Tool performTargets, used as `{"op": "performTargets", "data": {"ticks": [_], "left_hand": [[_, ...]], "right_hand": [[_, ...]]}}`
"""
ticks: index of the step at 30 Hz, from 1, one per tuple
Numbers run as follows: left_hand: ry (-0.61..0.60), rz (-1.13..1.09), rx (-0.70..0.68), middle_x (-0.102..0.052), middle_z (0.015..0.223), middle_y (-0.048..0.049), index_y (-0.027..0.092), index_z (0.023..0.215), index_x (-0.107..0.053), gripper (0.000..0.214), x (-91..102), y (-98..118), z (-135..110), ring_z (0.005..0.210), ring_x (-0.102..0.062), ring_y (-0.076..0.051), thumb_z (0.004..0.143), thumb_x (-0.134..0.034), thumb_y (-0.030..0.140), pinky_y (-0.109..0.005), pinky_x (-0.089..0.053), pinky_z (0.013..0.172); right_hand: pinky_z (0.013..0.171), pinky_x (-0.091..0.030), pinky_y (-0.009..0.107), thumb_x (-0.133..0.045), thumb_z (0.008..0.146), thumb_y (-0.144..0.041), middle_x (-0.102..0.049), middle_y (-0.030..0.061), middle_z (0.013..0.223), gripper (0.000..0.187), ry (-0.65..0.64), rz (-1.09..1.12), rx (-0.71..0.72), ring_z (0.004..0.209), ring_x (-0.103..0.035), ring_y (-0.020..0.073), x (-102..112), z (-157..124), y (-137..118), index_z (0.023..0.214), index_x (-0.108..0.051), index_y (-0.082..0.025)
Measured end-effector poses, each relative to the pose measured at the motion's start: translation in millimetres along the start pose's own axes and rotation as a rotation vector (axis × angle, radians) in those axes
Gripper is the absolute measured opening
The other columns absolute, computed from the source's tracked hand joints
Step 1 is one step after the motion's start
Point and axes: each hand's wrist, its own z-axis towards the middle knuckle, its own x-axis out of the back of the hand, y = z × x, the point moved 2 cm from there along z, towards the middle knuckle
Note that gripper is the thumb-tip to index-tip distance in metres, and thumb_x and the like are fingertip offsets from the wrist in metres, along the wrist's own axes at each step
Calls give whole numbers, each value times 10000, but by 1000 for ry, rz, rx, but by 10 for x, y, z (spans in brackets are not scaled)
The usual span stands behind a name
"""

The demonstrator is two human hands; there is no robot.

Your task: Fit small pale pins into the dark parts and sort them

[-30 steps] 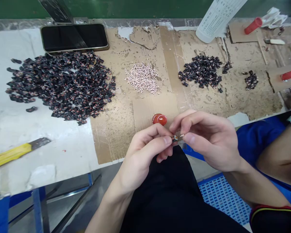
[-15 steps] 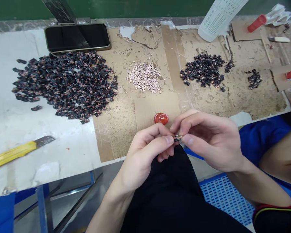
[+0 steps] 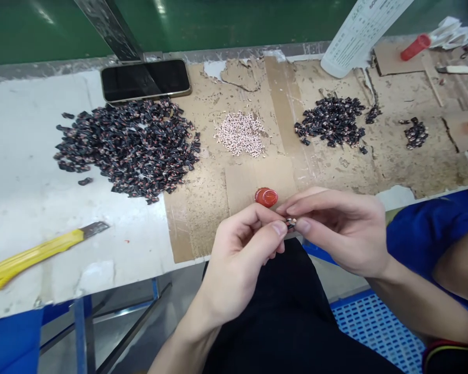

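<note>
Dark and tiny, a component (image 3: 290,223) is pinched between the person's two hands, with a pale glint at its end; it is too small to make out more. The left hand (image 3: 244,254) and the right hand (image 3: 337,231) are both closed on it from opposite sides, thumbs and fingertips meeting just past the front edge of the counter (image 3: 23,208), over the person's black trousers (image 3: 276,317).

Just beyond the left hand's fingers, a glossy red round cap (image 3: 265,197) lies on a worn cardboard sheet (image 3: 195,223) taped to the counter. Farther back sit four heaps: a large one of copper-flecked black parts (image 3: 128,148) toward the left, a pale pinkish pile of small bits (image 3: 239,134) at the centre, and two smaller black heaps (image 3: 329,122) (image 3: 415,133) to the right.

A smartphone (image 3: 145,80) lies face up along the back edge, and a yellow utility knife (image 3: 35,254) rests near the front left corner. At the back right are a white bottle (image 3: 361,36), a red tube (image 3: 415,47) and a small pale-handled blade (image 3: 454,69). Below the counter's front edge sits a blue perforated crate (image 3: 374,332) — beside it, another person's blue sleeve (image 3: 425,244).
</note>
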Motion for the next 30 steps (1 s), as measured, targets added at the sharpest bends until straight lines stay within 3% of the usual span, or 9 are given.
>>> {"op": "performTargets", "data": {"ticks": [3,6,13,17,20,23,27,28,30], "left_hand": [[14,15,-47,-532,636,57,181,767,-640,209,-27,-4,-6,579,-414,-76,972,-641,220,-202,-353,553],[34,17,-86,-511,625,60,179,765,-636,213,-56,-5,5,572,-394,-77,972,-651,226,-206,-350,554],[78,62,-131,-499,637,49,167,758,-604,208,-145,85,23,578,-383,-81,953,-639,233,-217,-333,554],[15,195,-87,-504,633,46,158,772,-620,190,-103,171,60,559,-390,-74,918,-670,269,-207,-340,539],[-39,480,-106,-560,621,29,152,816,-682,262,-42,243,140,528,-462,-82,957,-628,366,-206,-412,523],[6,807,-189,-707,739,-30,165,1010,-781,287,121,347,287,633,-636,-151,943,-670,421,-266,-541,606],[387,1055,-409,-689,1199,-135,208,1369,-663,429,629,581,521,1102,-646,-298,949,-630,292,-475,-534,982],[471,1109,-454,-633,1305,-155,205,1376,-658,437,773,635,569,1245,-572,-337,944,-609,258,-526,-471,1074],[542,1197,-507,-627,1286,-157,193,1237,-743,355,1016,709,645,1282,-540,-369,903,-625,226,-560,-416,1127]], "right_hand": [[773,-672,269,-789,825,-27,-833,15,1041,416,57,-72,107,905,-803,183,-29,-21,-10,1133,-818,-305],[784,-673,263,-821,780,-1,-845,10,1005,405,89,-140,203,882,-813,183,-42,14,-21,1047,-847,-304],[785,-668,210,-813,807,-30,-842,-40,1000,381,124,-93,165,855,-808,140,-1,0,66,1020,-843,-345],[821,-660,212,-805,819,-56,-838,-50,1003,408,146,-259,259,866,-803,144,7,0,17,1099,-818,-352],[748,-658,226,-751,844,-32,-834,-25,984,422,69,-346,410,839,-796,153,38,78,-51,1144,-795,-325],[756,-651,264,-752,857,-85,-833,-10,933,288,85,-554,511,819,-793,169,211,209,33,1042,-799,-301],[824,-631,366,-759,856,-177,-840,41,884,116,271,-866,506,802,-786,227,680,389,402,896,-822,-266],[801,-623,379,-746,864,-194,-838,53,864,105,302,-917,483,786,-779,237,809,424,501,872,-825,-262],[755,-602,396,-727,869,-225,-834,64,822,111,343,-1007,436,759,-761,252,1036,478,660,829,-825,-259]]}}
